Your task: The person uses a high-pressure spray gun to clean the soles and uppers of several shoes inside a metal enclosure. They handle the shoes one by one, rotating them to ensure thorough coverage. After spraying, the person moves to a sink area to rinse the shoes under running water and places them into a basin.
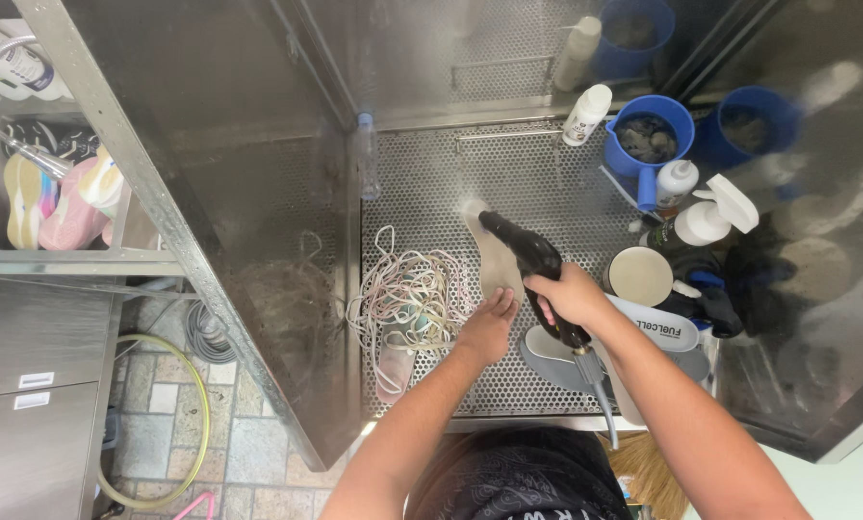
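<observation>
We are working inside a steel wash booth, and we take the perforated tabletop (pixel 547 183) as our landmark. On its middle lies a pale shoe insole (pixel 494 258), and our left hand (pixel 487 327) presses its near end flat, fingers spread and laid on it rather than wrapped around anything. Our right hand (pixel 571 294) has its fingers closed tight around the grip of a black spray gun (pixel 528 252), whose nozzle points at the far end of the insole; a puff of mist or steam shows just there, so we judge the blasting to be under way, with only the far tip treated so far, though we cannot tell how clean the rest is.

Toward the tabletop's left side sits a tangle of light shoelaces (pixel 407 294), seemingly not yet dealt with. At its near edge lie grey insoles (pixel 547 351), waiting or done; we cannot say which. Along the right side stand a blue bucket (pixel 649 135), white bottles (pixel 586 114) and a spray bottle (pixel 706 220).
</observation>
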